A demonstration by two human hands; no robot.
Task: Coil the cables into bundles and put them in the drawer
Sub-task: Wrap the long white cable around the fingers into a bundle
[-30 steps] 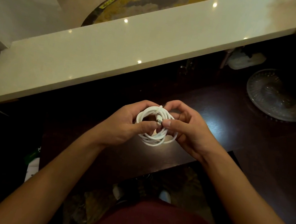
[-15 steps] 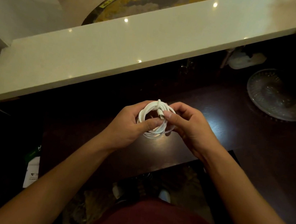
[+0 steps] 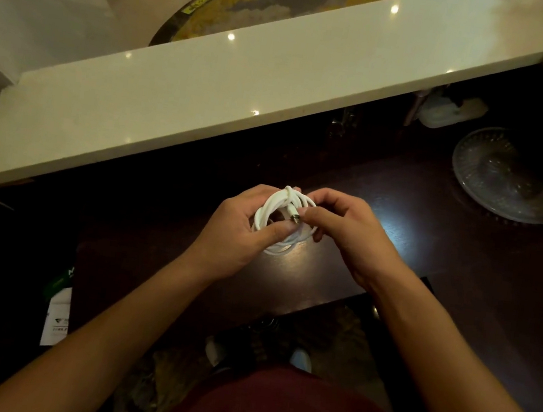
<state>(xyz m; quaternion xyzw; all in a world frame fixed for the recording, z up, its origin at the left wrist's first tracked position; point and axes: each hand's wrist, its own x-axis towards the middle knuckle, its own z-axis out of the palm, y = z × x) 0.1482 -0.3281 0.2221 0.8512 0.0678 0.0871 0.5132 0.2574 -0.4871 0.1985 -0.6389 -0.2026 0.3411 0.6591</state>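
Dark wooden desk (image 3: 339,284) under a pale counter (image 3: 209,94): above it a coiled white cable (image 3: 271,211) sits gripped in the left hand (image 3: 242,229), while the right hand (image 3: 343,229) pinches its plug (image 3: 295,218). Far right lies a glass plate (image 3: 509,175).

Your left hand (image 3: 239,232) and right hand (image 3: 346,229) meet over the desk (image 3: 398,229), the coiled cable (image 3: 279,213) between them. Glass dish (image 3: 508,178) on the desk, far right; counter ledge (image 3: 209,94) behind.
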